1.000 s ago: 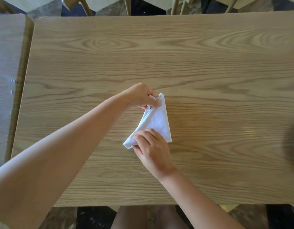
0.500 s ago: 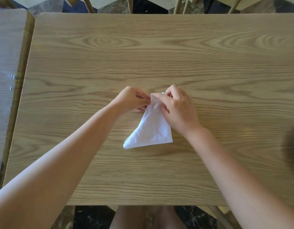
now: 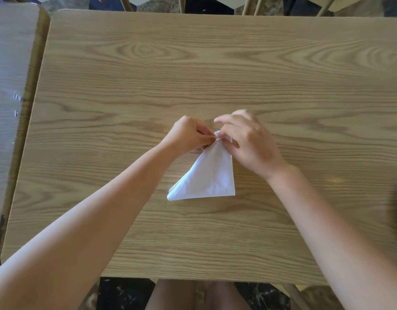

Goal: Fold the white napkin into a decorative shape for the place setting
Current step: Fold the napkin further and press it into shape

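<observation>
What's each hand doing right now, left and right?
Left hand: closed, pinching the far tip of the white napkin.
Right hand: fingers curled onto the same tip, gripping it.

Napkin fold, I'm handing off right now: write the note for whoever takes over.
Left hand: shut, pinching the far tip of the white napkin.
Right hand: fingers also closed on that tip, working it against the left hand's pinch.
Napkin: folded into a flat triangle on the wooden table, wide edge toward the person, narrow tip pointing away.
Done: the triangle fold.
Left: finish shaping the bunched tip, then probably stand or set the shape for the place setting. No plate or cutlery is clearly in view.
</observation>
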Action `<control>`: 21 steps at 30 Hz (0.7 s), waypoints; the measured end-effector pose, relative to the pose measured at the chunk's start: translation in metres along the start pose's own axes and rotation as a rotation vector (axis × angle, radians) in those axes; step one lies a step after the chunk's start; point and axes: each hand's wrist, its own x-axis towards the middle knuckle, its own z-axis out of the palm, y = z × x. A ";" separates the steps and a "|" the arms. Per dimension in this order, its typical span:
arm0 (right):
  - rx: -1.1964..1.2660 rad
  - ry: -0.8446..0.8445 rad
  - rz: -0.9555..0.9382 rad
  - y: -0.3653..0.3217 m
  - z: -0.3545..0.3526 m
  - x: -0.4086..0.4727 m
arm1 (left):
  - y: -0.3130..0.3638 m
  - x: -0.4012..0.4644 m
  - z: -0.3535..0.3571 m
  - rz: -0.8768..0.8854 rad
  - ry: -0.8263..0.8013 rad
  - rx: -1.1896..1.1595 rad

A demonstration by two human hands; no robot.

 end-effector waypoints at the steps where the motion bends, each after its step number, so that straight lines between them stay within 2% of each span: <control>1: 0.016 -0.017 -0.008 0.002 0.001 0.001 | 0.003 0.000 -0.002 -0.007 -0.050 0.027; 3: 0.051 -0.057 0.010 0.006 0.001 0.003 | 0.009 -0.002 -0.007 -0.040 -0.115 0.039; 5: 0.054 -0.102 0.015 0.010 0.001 0.004 | 0.010 -0.009 -0.009 -0.047 -0.115 0.010; 7: 0.046 -0.140 -0.014 0.012 0.001 0.005 | 0.002 -0.027 -0.002 0.002 -0.003 0.124; 11: 0.039 -0.136 0.020 0.016 0.005 0.006 | -0.031 -0.073 0.025 0.145 0.339 0.375; 14: -0.022 -0.120 0.001 0.022 0.012 0.002 | -0.063 -0.084 0.039 0.281 0.539 0.452; 17: -0.077 -0.055 -0.052 0.026 0.023 -0.004 | -0.082 -0.083 0.051 0.315 0.656 0.475; 21: -0.076 0.037 -0.049 0.029 0.029 -0.007 | -0.091 -0.079 0.055 0.320 0.708 0.469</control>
